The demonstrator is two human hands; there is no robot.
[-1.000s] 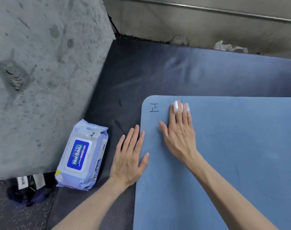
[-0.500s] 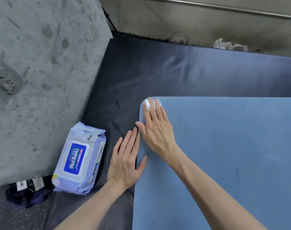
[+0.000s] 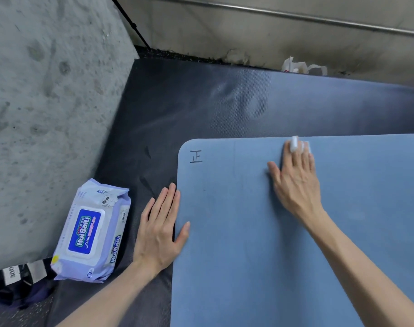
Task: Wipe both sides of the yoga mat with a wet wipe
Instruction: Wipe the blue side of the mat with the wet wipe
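A blue yoga mat (image 3: pixel 260 232) lies flat on a dark floor mat, with a handwritten mark near its far left corner. My right hand (image 3: pixel 295 182) lies flat on it near the far edge, fingers straight, pressing a white wet wipe (image 3: pixel 294 143) that shows only past the fingertips. My left hand (image 3: pixel 160 227) rests flat at the mat's left edge, fingers on the dark floor mat and thumb on the blue mat.
A lilac pack of wet wipes (image 3: pixel 92 230) lies on the dark floor mat (image 3: pixel 224 102) left of my left hand. A rough concrete block (image 3: pixel 48 102) rises at the left. A wall with crumpled white tissue (image 3: pixel 302 67) runs along the back. Dark fabric (image 3: pixel 17 286) lies bottom left.
My right hand slid the wipe from the mat's far left corner to the right along the far edge, uncovering the handwritten mark. My left hand stayed at the left edge.
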